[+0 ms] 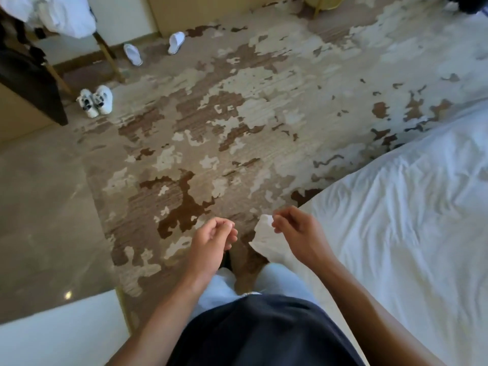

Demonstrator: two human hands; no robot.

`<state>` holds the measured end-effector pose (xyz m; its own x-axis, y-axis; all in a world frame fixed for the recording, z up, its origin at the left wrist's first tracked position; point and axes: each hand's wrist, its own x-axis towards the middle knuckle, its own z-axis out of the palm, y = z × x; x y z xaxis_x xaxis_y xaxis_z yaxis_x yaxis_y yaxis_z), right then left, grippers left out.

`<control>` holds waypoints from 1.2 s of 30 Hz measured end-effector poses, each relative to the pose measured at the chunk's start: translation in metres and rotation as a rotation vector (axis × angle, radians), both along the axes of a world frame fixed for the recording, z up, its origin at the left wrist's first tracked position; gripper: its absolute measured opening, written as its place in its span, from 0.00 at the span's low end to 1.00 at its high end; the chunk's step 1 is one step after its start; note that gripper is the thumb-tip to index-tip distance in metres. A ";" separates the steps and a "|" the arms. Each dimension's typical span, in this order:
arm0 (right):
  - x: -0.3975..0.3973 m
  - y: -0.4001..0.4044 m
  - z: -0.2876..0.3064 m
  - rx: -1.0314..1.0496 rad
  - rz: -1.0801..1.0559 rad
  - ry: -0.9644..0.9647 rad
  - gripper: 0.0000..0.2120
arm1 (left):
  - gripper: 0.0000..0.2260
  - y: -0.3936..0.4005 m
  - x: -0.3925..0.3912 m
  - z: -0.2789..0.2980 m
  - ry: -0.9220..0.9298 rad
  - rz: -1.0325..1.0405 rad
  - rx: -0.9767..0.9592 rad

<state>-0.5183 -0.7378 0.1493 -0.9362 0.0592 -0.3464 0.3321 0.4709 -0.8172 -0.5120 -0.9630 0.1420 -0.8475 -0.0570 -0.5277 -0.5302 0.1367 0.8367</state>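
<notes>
I stand on the carpet beside a bed. My right hand [295, 233] is raised in front of me and pinches the top of a small white piece of tissue or cloth [265, 237], which hangs down from my fingertips. Just left of it, my left hand [212, 240] is at the same height with its fingers curled in toward the thumb, and nothing shows in it. The two hands are a short gap apart.
A bed with a rumpled white sheet [409, 220] fills the right side. A patterned brown and beige carpet [237, 114] covers the floor. White sneakers [95, 101] and two white slippers [176, 42] lie at the far left near a dark desk [29, 83]. A white surface [52, 336] is at the lower left.
</notes>
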 end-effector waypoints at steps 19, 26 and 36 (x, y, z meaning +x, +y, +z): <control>-0.367 0.147 -0.043 0.010 -0.649 -0.051 0.06 | 0.08 0.196 -0.514 0.007 0.024 -0.536 0.024; -0.554 0.257 -0.020 -0.014 -0.717 0.058 0.06 | 0.10 0.279 -0.692 0.000 -0.022 -0.576 -0.022; -0.745 0.449 -0.015 0.046 -1.014 0.013 0.05 | 0.09 0.554 -0.955 0.009 -0.008 -0.920 0.026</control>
<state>-1.2629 -0.2891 0.1345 -0.4413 0.8407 -0.3139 0.5836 0.0032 -0.8120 -1.4669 -0.4090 0.1507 -0.5488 0.6498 -0.5259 -0.2276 0.4891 0.8420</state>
